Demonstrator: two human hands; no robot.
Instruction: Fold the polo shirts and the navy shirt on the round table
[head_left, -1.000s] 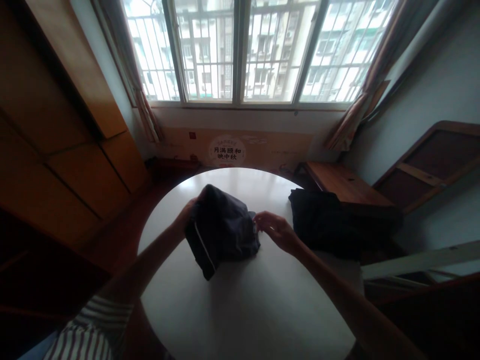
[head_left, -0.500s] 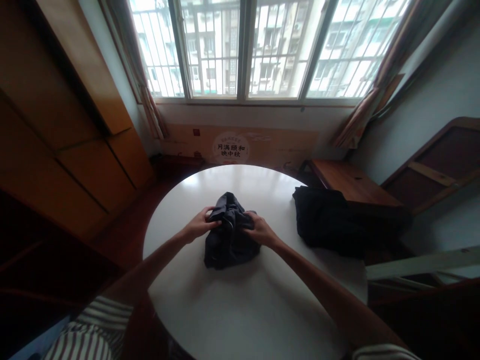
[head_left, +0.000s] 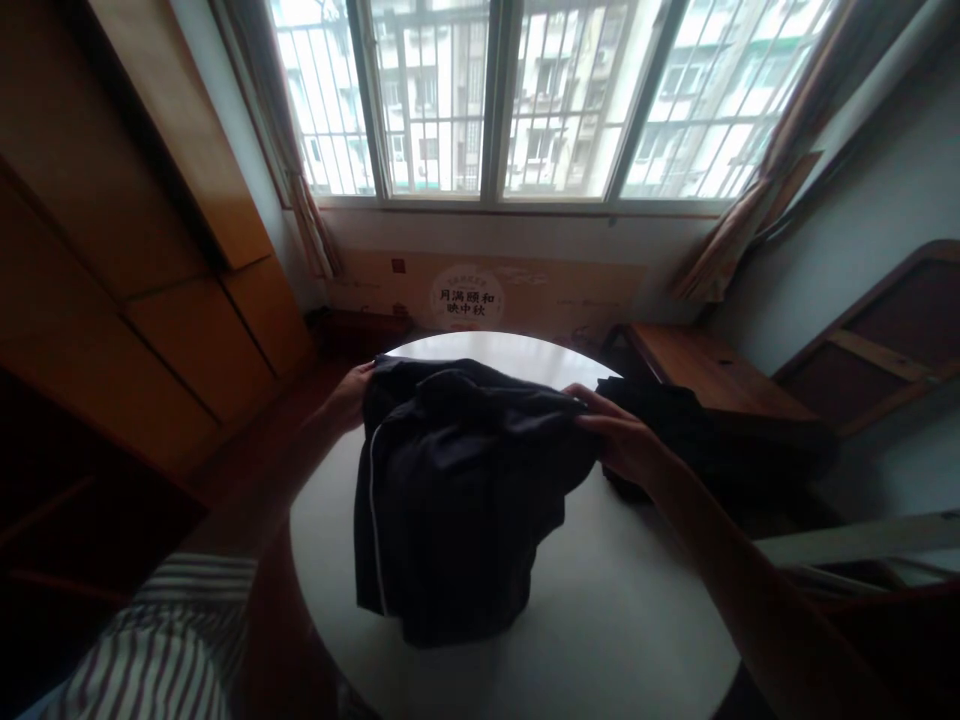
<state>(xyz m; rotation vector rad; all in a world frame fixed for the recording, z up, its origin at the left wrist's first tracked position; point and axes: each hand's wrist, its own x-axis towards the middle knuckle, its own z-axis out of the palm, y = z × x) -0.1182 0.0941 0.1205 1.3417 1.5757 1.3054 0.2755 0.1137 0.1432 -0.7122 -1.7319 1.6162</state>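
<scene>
A dark garment (head_left: 465, 510) with a thin white line of piping down its left side is spread between my hands, over the white round table (head_left: 637, 590). Its upper edge is held up and its lower part hangs down; whether the bottom touches the tabletop I cannot tell. My left hand (head_left: 351, 396) is closed on the garment's upper left corner, its fingers partly behind the cloth. At the upper right end my right hand (head_left: 619, 435) pinches the edge, thumb and fingers around the fabric. The exact kind of garment does not show.
More dark cloth (head_left: 675, 430) lies in a heap at the table's right, partly behind my right hand. Beyond it stands a low wooden table (head_left: 720, 370). Wooden cabinets (head_left: 202, 330) line the left, and a printed cardboard panel (head_left: 540, 290) leans under the barred window.
The bunched garment has been lifted and opened out, so it now hangs wide. My hands have moved apart, left hand leftward and right hand rightward, both still on it.
</scene>
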